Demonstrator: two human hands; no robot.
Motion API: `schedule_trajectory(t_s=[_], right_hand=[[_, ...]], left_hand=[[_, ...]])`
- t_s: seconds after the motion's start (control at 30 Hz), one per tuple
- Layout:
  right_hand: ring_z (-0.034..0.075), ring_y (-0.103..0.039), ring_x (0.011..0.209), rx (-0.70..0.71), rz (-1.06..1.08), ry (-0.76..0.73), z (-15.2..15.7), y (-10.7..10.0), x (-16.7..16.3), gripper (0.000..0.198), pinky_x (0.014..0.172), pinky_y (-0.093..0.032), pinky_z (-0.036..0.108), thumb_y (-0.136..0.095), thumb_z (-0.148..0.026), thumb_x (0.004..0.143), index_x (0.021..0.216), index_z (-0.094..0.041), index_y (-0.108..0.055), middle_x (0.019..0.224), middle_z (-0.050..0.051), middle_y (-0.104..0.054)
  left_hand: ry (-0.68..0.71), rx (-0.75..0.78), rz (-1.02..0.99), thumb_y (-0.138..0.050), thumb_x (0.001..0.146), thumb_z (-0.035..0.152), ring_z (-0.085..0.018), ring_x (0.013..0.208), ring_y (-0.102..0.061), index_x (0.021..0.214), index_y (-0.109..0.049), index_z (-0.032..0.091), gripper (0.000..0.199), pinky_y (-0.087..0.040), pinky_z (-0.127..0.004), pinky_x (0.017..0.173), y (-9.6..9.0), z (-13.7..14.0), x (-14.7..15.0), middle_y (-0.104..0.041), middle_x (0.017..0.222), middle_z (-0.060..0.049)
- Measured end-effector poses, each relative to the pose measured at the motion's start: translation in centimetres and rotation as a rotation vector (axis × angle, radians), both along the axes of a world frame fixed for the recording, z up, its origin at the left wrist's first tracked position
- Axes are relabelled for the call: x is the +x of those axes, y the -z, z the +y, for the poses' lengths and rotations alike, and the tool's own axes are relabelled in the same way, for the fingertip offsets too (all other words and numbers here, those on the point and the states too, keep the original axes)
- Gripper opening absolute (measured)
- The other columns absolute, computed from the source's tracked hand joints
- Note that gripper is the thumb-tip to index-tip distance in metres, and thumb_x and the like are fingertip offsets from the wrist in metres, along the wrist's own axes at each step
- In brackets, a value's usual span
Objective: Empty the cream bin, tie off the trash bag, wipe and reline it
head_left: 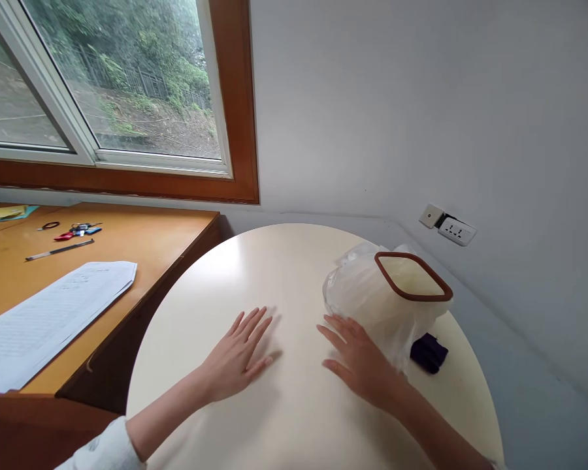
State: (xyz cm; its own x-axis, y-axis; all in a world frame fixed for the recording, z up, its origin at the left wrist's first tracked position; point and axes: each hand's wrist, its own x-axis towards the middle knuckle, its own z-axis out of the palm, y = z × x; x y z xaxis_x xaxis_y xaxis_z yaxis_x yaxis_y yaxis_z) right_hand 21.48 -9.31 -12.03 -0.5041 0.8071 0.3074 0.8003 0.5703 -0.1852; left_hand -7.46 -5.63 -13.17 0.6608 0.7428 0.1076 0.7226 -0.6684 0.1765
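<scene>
My left hand point(239, 356) hovers over or rests on the round cream table point(284, 261), palm down, fingers spread, holding nothing. My right hand point(355, 356) is also palm down with its fingers apart and nothing in it. Just beyond and right of it lies a crumpled, translucent white plastic bag point(367, 294). On top of the bag, or at its mouth, is a brown rounded-square frame point(396, 287); whether the bag is fixed to it I cannot tell. A small folded dark purple cloth point(428, 353) lies right of my right hand, close to the bag.
At the left stands a wooden desk point(171, 222) bearing a stack of printed papers point(68, 313), a pen point(59, 250), keys point(81, 230) and a black hair tie point(49, 226). A window is behind it. A wall socket point(457, 230) sits beyond the table's right edge.
</scene>
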Motion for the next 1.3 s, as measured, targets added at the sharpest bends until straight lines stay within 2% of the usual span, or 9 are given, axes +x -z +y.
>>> schedule_trajectory(t_s=[0.07, 0.13, 0.23, 0.33, 0.43, 0.67, 1.03, 1.2, 1.3], right_hand=[[0.026, -0.027, 0.133, -0.081, -0.072, -0.016, 0.0, 1.7, -0.6, 0.059, 0.106, -0.027, 0.05, -0.043, -0.044, 0.088, 0.14, -0.023, -0.027, 0.143, 0.009, -0.033], [0.026, -0.017, 0.136, -0.153, -0.116, -0.024, 0.0, 2.8, -0.7, 0.063, 0.109, -0.018, 0.05, -0.037, -0.049, 0.089, 0.143, -0.024, -0.017, 0.147, 0.007, -0.024], [0.024, -0.008, 0.138, -0.252, -0.145, -0.01, -0.1, 3.7, -0.7, 0.064, 0.112, -0.009, 0.047, -0.029, -0.051, 0.09, 0.144, -0.024, -0.008, 0.15, 0.003, -0.012], [0.023, -0.004, 0.138, -0.335, -0.148, 0.0, -0.2, 4.2, -0.8, 0.064, 0.112, -0.006, 0.046, -0.023, -0.054, 0.09, 0.144, -0.024, -0.006, 0.151, 0.001, -0.007], [0.023, -0.004, 0.138, -0.37, -0.141, 0.006, -0.2, 4.4, -1.0, 0.063, 0.112, -0.005, 0.046, -0.02, -0.056, 0.09, 0.144, -0.024, -0.008, 0.151, 0.001, -0.007], [0.023, -0.006, 0.138, -0.357, -0.12, 0.028, -0.2, 4.4, -1.2, 0.061, 0.111, -0.005, 0.046, -0.021, -0.054, 0.091, 0.144, -0.025, -0.01, 0.15, 0.001, -0.009], [0.022, -0.005, 0.138, -0.38, -0.102, 0.032, -0.2, 4.2, -1.3, 0.062, 0.111, -0.004, 0.047, -0.019, -0.055, 0.09, 0.144, -0.025, -0.012, 0.15, 0.002, -0.01], [0.022, -0.01, 0.138, -0.312, -0.094, 0.023, -0.3, 4.4, -1.1, 0.059, 0.111, -0.009, 0.047, -0.023, -0.052, 0.092, 0.143, -0.025, -0.014, 0.15, 0.003, -0.015], [0.022, -0.022, 0.134, -0.189, -0.059, 0.001, -0.3, 4.6, -1.2, 0.054, 0.108, -0.016, 0.045, -0.028, -0.044, 0.093, 0.141, -0.022, -0.022, 0.146, 0.007, -0.028]], left_hand=[[0.013, 0.013, 0.051, -0.033, 0.09, 0.048, -0.029, 0.137, -0.013, 0.144, -0.002, 0.023, 0.067, -0.012, -0.051, 0.11, 0.5, -0.5, -0.4, -0.012, 0.151, -0.007], [0.01, 0.035, 0.08, -0.031, 0.09, 0.049, -0.029, 0.137, -0.011, 0.144, 0.001, 0.024, 0.068, -0.011, -0.05, 0.11, 1.3, -0.8, -0.6, -0.01, 0.151, -0.007], [-0.002, 0.077, 0.091, -0.03, 0.09, 0.05, -0.028, 0.137, -0.012, 0.143, 0.002, 0.024, 0.068, -0.008, -0.048, 0.111, 2.6, -1.1, -0.6, -0.01, 0.15, -0.006], [-0.004, 0.08, 0.1, -0.03, 0.09, 0.051, -0.027, 0.137, -0.013, 0.143, 0.002, 0.024, 0.068, -0.003, -0.048, 0.111, 3.6, -1.2, -0.5, -0.011, 0.15, -0.006], [0.007, 0.061, 0.114, -0.03, 0.089, 0.052, -0.026, 0.138, -0.013, 0.143, 0.002, 0.024, 0.068, 0.0, -0.048, 0.111, 4.0, -1.2, -0.4, -0.012, 0.15, -0.006], [0.0, 0.043, 0.118, -0.029, 0.09, 0.051, -0.025, 0.138, -0.012, 0.143, 0.002, 0.025, 0.068, 0.0, -0.047, 0.111, 3.7, -1.1, -0.3, -0.01, 0.15, -0.005], [0.007, 0.056, 0.096, -0.03, 0.089, 0.051, -0.027, 0.137, -0.016, 0.143, 0.001, 0.025, 0.067, -0.005, -0.049, 0.11, 3.6, -1.3, -0.3, -0.012, 0.149, -0.006], [0.007, 0.053, 0.093, -0.03, 0.09, 0.05, -0.027, 0.137, -0.016, 0.143, 0.003, 0.025, 0.067, -0.006, -0.05, 0.11, 3.7, -1.3, -0.4, -0.012, 0.149, -0.006], [0.005, 0.033, 0.085, -0.031, 0.09, 0.049, -0.027, 0.137, -0.017, 0.143, 0.0, 0.027, 0.065, -0.008, -0.051, 0.11, 3.6, -1.2, -0.3, -0.013, 0.15, -0.005]])
